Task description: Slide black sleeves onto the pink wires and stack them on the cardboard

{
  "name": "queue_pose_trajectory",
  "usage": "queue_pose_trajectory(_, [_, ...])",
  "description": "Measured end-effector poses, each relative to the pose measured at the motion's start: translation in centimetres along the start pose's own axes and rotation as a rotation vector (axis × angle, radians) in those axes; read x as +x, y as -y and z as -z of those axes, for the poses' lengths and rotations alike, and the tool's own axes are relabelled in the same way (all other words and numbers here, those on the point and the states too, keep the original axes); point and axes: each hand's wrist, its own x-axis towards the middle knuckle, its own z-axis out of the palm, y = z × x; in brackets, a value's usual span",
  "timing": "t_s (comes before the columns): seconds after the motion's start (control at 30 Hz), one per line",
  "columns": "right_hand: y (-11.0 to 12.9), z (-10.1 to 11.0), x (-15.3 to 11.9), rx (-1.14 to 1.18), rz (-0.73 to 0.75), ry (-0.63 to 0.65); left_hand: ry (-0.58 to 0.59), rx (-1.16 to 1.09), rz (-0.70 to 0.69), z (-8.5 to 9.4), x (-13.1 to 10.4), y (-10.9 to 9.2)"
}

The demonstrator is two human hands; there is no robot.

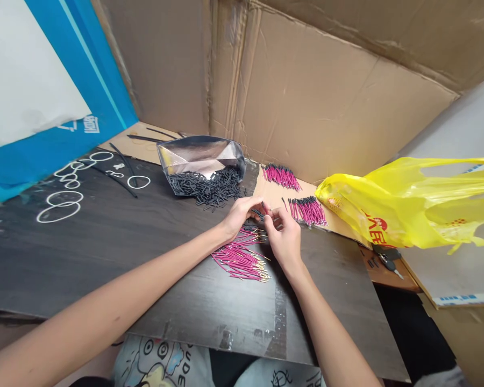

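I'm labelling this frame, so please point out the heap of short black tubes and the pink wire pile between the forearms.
Heap of short black tubes [210, 184]: head view, its middle.
Pink wire pile [240, 258]: head view, its middle.

Left forearm [125, 302] extends diagonally inward from the lower left; right forearm [327, 317] angles inward from the lower right. Left hand [242, 214]: fingers bent, partly hidden. Right hand [284, 234]: thumb and index finger pinched, fingertips near the left hand's. Both forearms bare.
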Motion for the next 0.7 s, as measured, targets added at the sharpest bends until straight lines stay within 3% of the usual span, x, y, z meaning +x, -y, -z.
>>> queue_pose_trajectory(0.37, [0.24, -0.16, -0.13, 0.056, -0.032, 0.011, -0.032, -0.105, 0.027, 0.01, -0.21, -0.48])
queue_pose_trajectory(0.57, [0.18, -0.18, -0.16, 0.041, 0.006, 0.017, -0.112, -0.005, -0.082, 0.14, 0.02, -0.27])
queue_pose_trajectory(0.7, [0.42, -0.17, -0.29, 0.04, 0.021, 0.04, -0.162, 0.055, -0.082, 0.04, 0.21, -0.23])
